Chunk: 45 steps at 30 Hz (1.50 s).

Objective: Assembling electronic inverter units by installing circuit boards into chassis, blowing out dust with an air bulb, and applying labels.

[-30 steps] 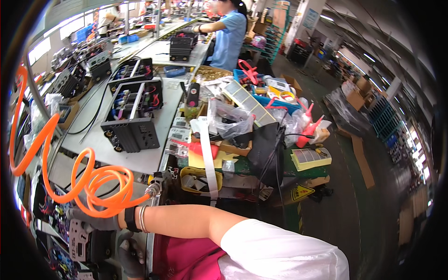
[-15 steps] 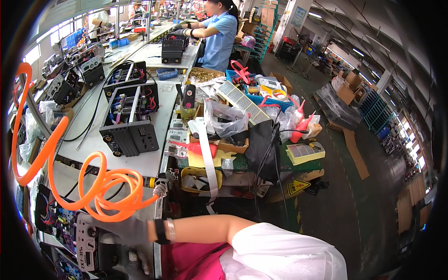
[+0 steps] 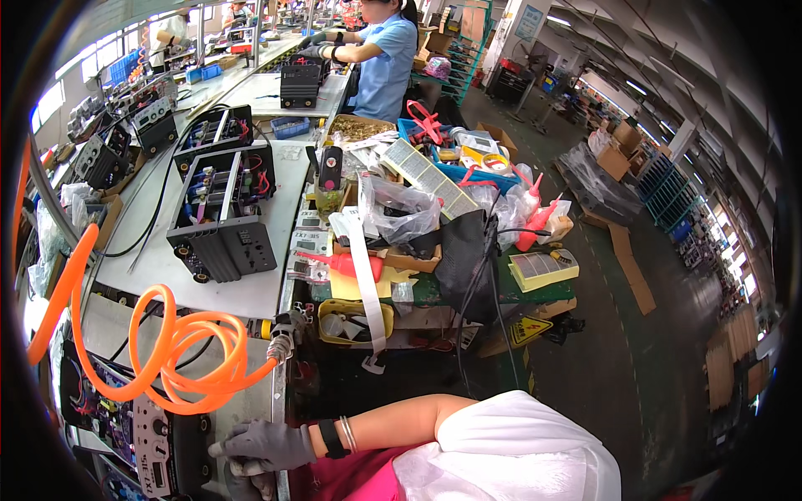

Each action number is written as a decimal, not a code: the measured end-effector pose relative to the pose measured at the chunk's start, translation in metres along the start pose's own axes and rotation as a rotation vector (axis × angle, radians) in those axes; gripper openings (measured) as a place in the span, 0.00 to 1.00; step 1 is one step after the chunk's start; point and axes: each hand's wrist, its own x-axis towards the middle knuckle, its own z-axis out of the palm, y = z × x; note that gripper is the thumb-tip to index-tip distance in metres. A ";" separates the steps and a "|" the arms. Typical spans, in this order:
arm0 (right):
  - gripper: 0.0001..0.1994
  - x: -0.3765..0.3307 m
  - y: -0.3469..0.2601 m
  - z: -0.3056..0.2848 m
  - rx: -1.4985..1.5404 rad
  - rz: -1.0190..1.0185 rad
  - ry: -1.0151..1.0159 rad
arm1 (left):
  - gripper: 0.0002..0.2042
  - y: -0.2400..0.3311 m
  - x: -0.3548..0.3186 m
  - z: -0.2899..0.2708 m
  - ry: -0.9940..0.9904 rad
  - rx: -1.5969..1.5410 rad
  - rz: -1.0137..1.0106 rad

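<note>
On the tabletop (image 3: pixel 264 396) at lower left, the machine (image 3: pixel 190 447) is fitted with its front panel (image 3: pixel 152 442); its circuits (image 3: pixel 110 420) are left uncovered. Since earlier, the right hand (image 3: pixel 269 444) has been withdrawn from the panel toward the left hand (image 3: pixel 253 483). Whether anything is pinched by their fingers cannot be told.

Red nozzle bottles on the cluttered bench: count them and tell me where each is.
3: one red bottle at left, crossed by the white strip; a second bottle at right; a third bottle just in front of it. More may be hidden.
</note>
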 end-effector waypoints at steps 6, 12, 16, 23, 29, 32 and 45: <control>0.26 -0.003 0.012 -0.007 0.048 0.096 0.118 | 0.20 0.000 0.003 0.000 -0.044 -0.083 0.003; 0.16 -0.010 0.052 -0.011 -0.033 0.050 0.245 | 0.25 0.025 -0.004 0.023 0.005 -0.187 -0.084; 0.18 -0.004 0.050 -0.004 -0.075 0.021 0.145 | 0.23 0.025 -0.006 0.018 -0.057 -0.224 -0.049; 0.21 -0.013 0.046 -0.002 -0.265 -0.023 0.193 | 0.17 0.034 -0.006 0.033 -0.073 -0.152 -0.089; 0.24 -0.011 0.051 0.002 -0.303 -0.003 0.215 | 0.17 0.029 -0.004 0.021 -0.090 -0.214 -0.126; 0.24 -0.010 0.056 0.000 -0.287 -0.016 0.234 | 0.19 0.028 0.001 0.022 -0.100 -0.318 -0.168; 0.23 -0.016 0.053 0.000 -0.274 0.037 0.027 | 0.25 0.026 0.000 0.023 -0.132 -0.074 -0.034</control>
